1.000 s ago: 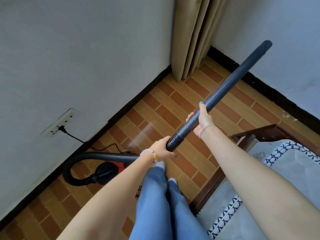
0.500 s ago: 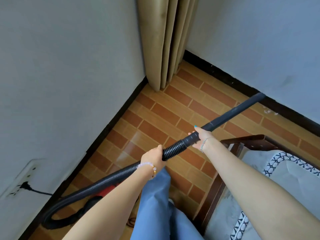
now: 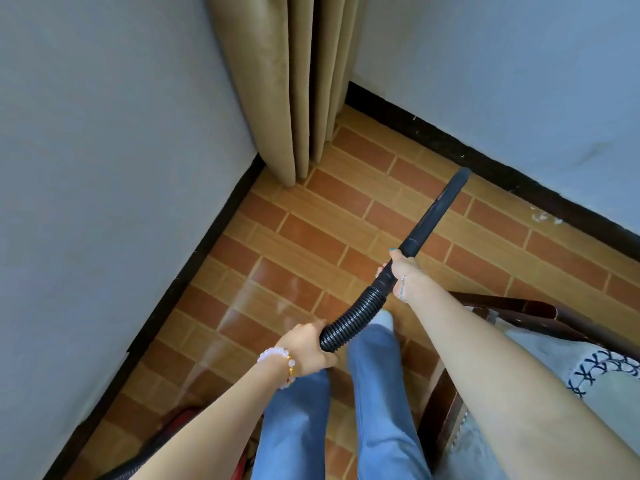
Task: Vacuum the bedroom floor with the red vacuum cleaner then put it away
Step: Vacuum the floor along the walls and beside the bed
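Mid-vacuuming, my left hand [image 3: 307,346] grips the hose [image 3: 353,320], right hand [image 3: 403,271] the wand [image 3: 434,213]; next I'd sweep toward the far corner of the floor [image 3: 304,233].

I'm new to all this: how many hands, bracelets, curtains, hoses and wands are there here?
Hands: 2, left hand, right hand
Bracelets: 2, beaded bracelet, chain bracelet
Curtain: 1
Hose: 1
Wand: 1
Total: 7
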Demonstrator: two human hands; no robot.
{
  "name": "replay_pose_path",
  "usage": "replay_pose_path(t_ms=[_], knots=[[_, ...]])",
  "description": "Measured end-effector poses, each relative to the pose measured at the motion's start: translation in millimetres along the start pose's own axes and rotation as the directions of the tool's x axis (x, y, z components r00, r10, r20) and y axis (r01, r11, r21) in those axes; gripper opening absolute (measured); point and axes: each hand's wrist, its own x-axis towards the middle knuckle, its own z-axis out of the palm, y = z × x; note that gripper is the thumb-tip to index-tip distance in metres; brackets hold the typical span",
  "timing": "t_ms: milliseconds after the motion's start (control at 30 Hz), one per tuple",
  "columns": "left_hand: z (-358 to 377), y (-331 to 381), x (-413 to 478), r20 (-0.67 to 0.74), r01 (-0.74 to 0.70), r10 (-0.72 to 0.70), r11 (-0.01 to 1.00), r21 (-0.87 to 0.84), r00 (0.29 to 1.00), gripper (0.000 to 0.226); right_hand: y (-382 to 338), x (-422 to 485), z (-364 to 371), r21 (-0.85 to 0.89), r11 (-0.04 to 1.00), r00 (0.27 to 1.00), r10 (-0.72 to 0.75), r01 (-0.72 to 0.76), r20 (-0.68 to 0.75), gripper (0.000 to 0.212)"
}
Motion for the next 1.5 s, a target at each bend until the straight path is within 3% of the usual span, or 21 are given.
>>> replay_pose_path(t_ms=[200,300,500,667,833,1167,1500], knots=[[-1.8,2.4,31.7,-0.159,0.084,-0.073,0.994,0.063,0.985,0.025,-13.8,36.3,11.1,0.015,0.998,0.997,0.061,-0.062,0.047,0.023],[-1.7,15.3,48.0,-0.194,0.112,-0.096,0.991,0.075,0.976,0.019,-25.7,48.8,10.8,-0.030,0.996,0.992,0.091,-0.089,0.093,0.013],[-14.7,67.2,90.9,-0.265,0.164,-0.149,0.986,0.037,0.953,0.017,-59.5,71.0,12.0,-0.129,0.983,0.961,0.156,-0.129,0.230,0.026],[-33.1,99.6,130.7,-0.310,0.179,-0.158,0.983,0.043,0.938,0.024,-98.4,92.9,19.4,-0.207,0.971,0.951,0.169,-0.116,0.259,0.038],[-33.4,114.0,134.6,-0.303,0.217,-0.209,0.976,-0.009,0.930,0.026,-117.5,105.8,27.9,-0.360,0.931,0.954,0.161,-0.061,0.253,0.023],[-13.8,61.3,86.9,-0.339,0.279,-0.292,0.956,-0.088,0.894,0.022,-59.6,70.8,71.6,-0.541,0.841,0.925,0.209,-0.003,0.318,0.019],[24.9,-22.2,11.8,-0.454,0.346,-0.325,0.937,-0.039,0.829,0.022,40.7,20.0,106.7,-0.623,0.781,0.913,0.217,0.051,0.346,0.016]])
